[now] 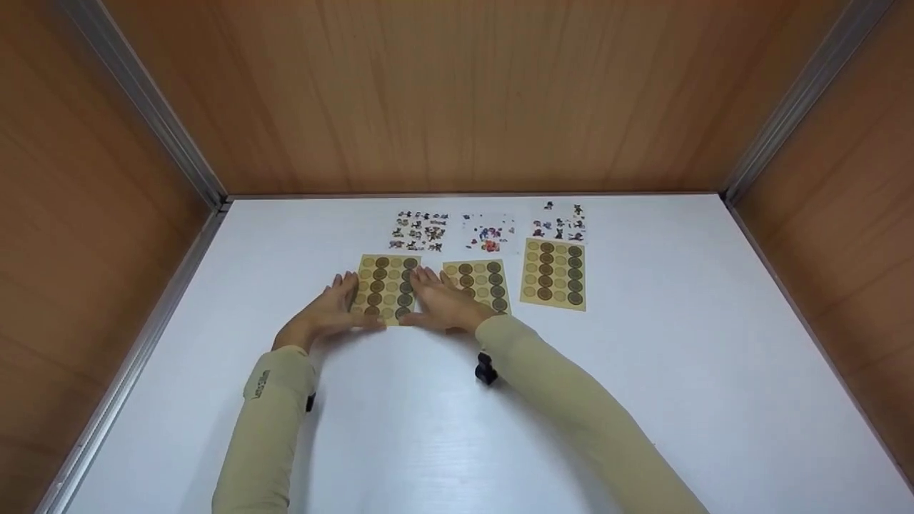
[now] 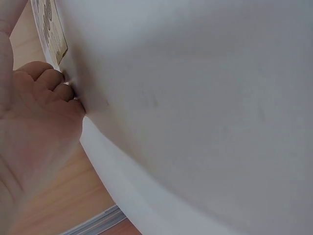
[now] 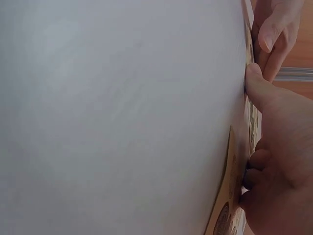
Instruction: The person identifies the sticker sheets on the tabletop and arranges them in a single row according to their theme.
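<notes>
A tan sheet of round brown and cream stickers [image 1: 386, 282] lies flat between my two hands. Along its left edge my left hand [image 1: 326, 310] rests with fairly straight fingers, its thumb at the near edge. My right hand [image 1: 446, 305] lies at the right edge, fingers extended and thumb on the near corner. In the right wrist view the right thumb [image 3: 255, 81] touches that sheet. Under and beside the right hand is a second such sheet [image 1: 483, 280], partly covered. A third tan sheet [image 1: 553, 275] lies farther right, slightly turned.
Behind the tan sheets lie three clear sheets of small colourful figure stickers: a left one [image 1: 419, 230], a middle one [image 1: 489, 233] and a right one [image 1: 560, 220]. The white table [image 1: 400, 428] is bounded by wooden panels [image 1: 471, 100] at the back and sides.
</notes>
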The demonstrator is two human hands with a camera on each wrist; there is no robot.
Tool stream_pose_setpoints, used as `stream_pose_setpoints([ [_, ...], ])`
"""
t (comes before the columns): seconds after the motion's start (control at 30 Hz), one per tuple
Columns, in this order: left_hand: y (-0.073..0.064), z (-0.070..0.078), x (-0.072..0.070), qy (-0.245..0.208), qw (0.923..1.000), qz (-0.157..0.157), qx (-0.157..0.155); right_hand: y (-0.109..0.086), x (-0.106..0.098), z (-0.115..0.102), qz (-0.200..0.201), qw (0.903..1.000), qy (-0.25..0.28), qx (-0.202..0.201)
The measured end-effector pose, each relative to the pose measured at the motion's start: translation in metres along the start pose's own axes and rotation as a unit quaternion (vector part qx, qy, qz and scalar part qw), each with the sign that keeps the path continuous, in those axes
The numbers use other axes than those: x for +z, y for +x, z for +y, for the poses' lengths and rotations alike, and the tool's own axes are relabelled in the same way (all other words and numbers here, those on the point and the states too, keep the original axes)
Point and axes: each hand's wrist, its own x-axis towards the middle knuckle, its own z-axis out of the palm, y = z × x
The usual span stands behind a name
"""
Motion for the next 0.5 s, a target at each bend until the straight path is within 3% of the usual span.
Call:
stream_pose_setpoints([
  [0.13,0.0007,-0.0006,0.003,0.006,1.0,0.008,0.001,0.001,-0.0003,-0.0001,-0.004,1.0,-0.002,0.008],
  [0.37,-0.0008,-0.0041,0.0067,0.026,0.9989,0.021,-0.034,0.0021,0.0005,-0.004,-0.012,0.9997,-0.016,0.009],
  [0.5,0.0011,-0.0022,0.0071,0.023,0.9988,0.031,-0.03,0.0032,-0.0018,-0.0029,-0.008,0.9996,-0.021,0.015],
])
